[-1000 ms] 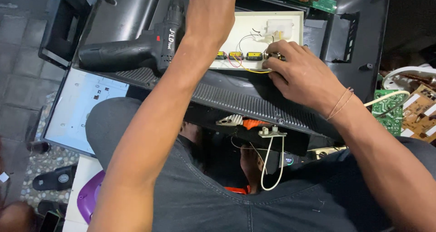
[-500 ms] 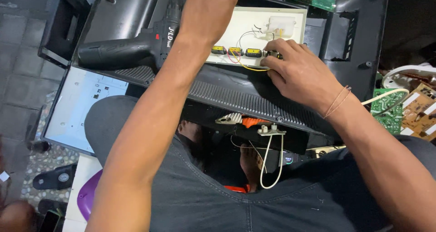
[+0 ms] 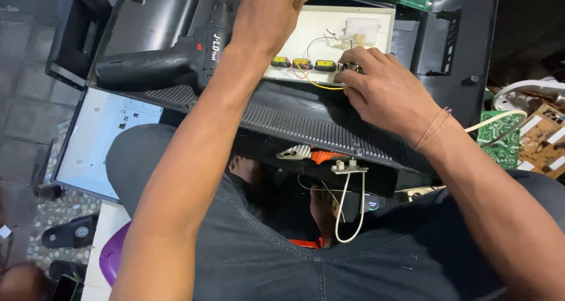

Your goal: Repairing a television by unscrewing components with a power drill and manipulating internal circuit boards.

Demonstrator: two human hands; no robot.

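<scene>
A cream panel [image 3: 312,36] with a row of small black and yellow parts [image 3: 303,63] and thin wires lies in a black plastic housing [image 3: 306,121]. My left hand [image 3: 268,15] reaches over the panel's top left with its fingers closed around something orange at the frame's top edge; most of that thing is cut off. My right hand [image 3: 385,92] rests on the panel's lower right corner. Its fingertips pinch a small metal part [image 3: 347,67] at the right end of the row.
A black cordless drill [image 3: 170,62] lies on the housing left of the panel. A white sheet panel [image 3: 100,142] sits at the left, green [image 3: 500,139] and brown circuit boards [image 3: 541,139] at the right. A white cable loop [image 3: 347,218] hangs between my knees.
Both hands have stayed almost where they were; my left hand has crept slightly toward the top of the frame. Nothing was taken hold of or let go.
</scene>
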